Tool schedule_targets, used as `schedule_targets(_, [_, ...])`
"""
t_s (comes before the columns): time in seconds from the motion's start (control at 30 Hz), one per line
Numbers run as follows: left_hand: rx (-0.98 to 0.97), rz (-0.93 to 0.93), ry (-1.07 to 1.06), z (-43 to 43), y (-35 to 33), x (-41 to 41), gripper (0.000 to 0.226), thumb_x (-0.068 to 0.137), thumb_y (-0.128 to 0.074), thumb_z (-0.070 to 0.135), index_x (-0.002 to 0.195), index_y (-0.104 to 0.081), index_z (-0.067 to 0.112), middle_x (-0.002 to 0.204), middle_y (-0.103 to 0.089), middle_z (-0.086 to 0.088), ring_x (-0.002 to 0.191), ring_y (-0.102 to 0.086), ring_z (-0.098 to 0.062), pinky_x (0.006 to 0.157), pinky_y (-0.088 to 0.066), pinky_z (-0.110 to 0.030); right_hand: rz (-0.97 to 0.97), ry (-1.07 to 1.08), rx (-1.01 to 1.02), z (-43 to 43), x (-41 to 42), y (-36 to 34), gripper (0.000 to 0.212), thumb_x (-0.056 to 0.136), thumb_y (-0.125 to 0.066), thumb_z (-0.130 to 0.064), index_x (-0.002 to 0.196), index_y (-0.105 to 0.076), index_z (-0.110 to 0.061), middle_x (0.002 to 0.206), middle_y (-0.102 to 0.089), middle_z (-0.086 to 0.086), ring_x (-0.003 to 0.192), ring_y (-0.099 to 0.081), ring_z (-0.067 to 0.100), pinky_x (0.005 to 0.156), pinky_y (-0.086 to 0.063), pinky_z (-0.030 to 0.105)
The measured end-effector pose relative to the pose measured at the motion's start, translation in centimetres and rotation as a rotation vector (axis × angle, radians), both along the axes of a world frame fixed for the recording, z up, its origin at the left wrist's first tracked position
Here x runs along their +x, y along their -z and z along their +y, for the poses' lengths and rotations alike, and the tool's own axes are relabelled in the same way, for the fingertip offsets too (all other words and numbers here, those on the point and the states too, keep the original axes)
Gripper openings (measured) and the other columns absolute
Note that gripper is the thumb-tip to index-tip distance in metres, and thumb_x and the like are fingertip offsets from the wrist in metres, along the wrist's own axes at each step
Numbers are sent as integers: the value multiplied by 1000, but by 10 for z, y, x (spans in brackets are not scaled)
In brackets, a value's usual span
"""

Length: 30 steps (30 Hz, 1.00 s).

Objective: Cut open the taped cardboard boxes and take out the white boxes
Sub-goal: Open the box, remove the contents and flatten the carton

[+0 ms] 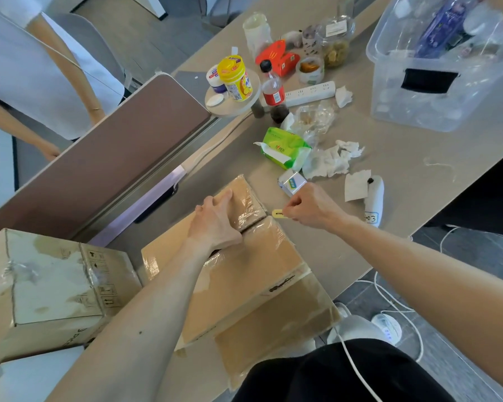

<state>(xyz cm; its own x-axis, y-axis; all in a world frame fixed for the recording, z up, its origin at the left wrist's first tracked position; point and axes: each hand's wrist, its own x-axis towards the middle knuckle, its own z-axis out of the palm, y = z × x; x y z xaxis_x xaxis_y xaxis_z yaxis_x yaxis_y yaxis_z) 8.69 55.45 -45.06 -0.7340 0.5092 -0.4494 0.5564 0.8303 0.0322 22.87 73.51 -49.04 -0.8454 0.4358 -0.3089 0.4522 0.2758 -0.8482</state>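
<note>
The left hand lies flat on top of the taped cardboard box, fingers straight and spread a little, pressing the lid down. Wrinkled clear tape runs under the fingertips, and a dark seam line shows just beside the thumb. The right hand has its fingers curled, pinching a small yellow cutter, whose tip pokes out past the fingertips and sits at the box's edge where that seam ends. The box itself rests on the table, directly under the left palm. Just behind the right knuckles is a small white-and-blue carton. Beyond it is a green tissue pack with a tissue poking from its slot. Farther out from the right fingers stands a cola bottle holding a little dark liquid. Well past that is a clear plastic bin holding a blue bottle and other items too blurred to name. On the far side of the left wrist sits a second cardboard box, worn and taped shut.
</note>
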Motion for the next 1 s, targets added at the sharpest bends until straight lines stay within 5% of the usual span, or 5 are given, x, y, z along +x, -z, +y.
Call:
schedule_targets(0.13, [8,15,4,-2,2,2,109,60,-68,26,154,-13,37,145,-31,-11,133,-35,-46,101,-45,-41,11,55,-72,-5,13,7,19,83,-63,-7,68,-73,1,54,-58,1,37,-44,1,41,-34,14])
schedule_targets(0.3, [13,22,-19,-2,5,3,111,61,-69,27,155,-11,38,149,-27,-11,139,-28,-46,106,-43,-45,21,141,-194,-7,28,10,22,78,-62,-6,58,-69,-1,50,-57,3,39,-42,7,43,-35,20])
schedule_targets(0.47, [21,18,-24,-2,8,1,112,60,-68,28,155,-10,38,151,-25,-11,141,-24,-45,106,-43,-49,-16,-23,-182,-38,49,5,20,77,-68,-4,57,-69,-1,39,-53,-7,37,-44,2,43,-35,20])
schedule_targets(0.63, [24,16,-24,-5,10,-2,113,61,-70,31,156,-9,39,153,-24,-10,142,-24,-44,110,-40,-46,8,229,-350,-16,54,12,19,78,-70,-8,60,-71,-8,52,-60,4,42,-44,12,44,-34,23])
schedule_targets(1.0, [-20,-104,4,-8,-3,-13,125,59,-84,34,157,-6,41,163,-12,-4,151,-12,-39,112,-37,-50,34,254,-206,-23,25,15,26,83,-68,-11,57,-70,-12,52,-62,-2,46,-49,11,50,-44,28])
